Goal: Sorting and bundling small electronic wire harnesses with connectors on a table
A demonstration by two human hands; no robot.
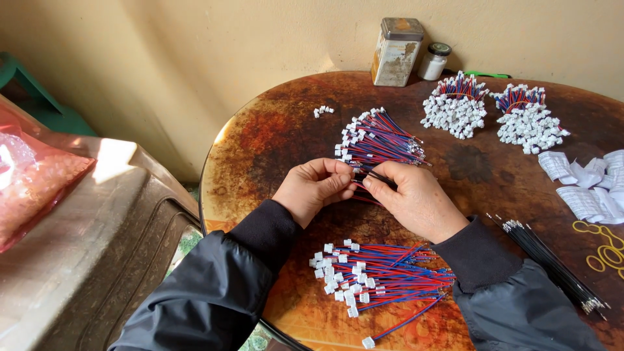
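My left hand [316, 189] and my right hand [412, 197] meet over the middle of a round brown table [260, 143]. Their fingertips pinch a thin dark wire piece [372, 178] between them. Just beyond the hands lies a loose pile of red and blue wires with white plug ends [377, 138]. A second pile of the same wires [374, 273] lies on the near side, below my wrists. Both arms wear dark sleeves.
Two tied bunches of plugged wires [456, 106] [528, 117] sit at the back right, behind them a rusty metal tin [397, 52] and a small jar [434, 61]. Black wires [552, 266], white paper strips [588, 185] and yellow rubber bands [604, 250] lie right. A pink bag [32, 182] rests left.
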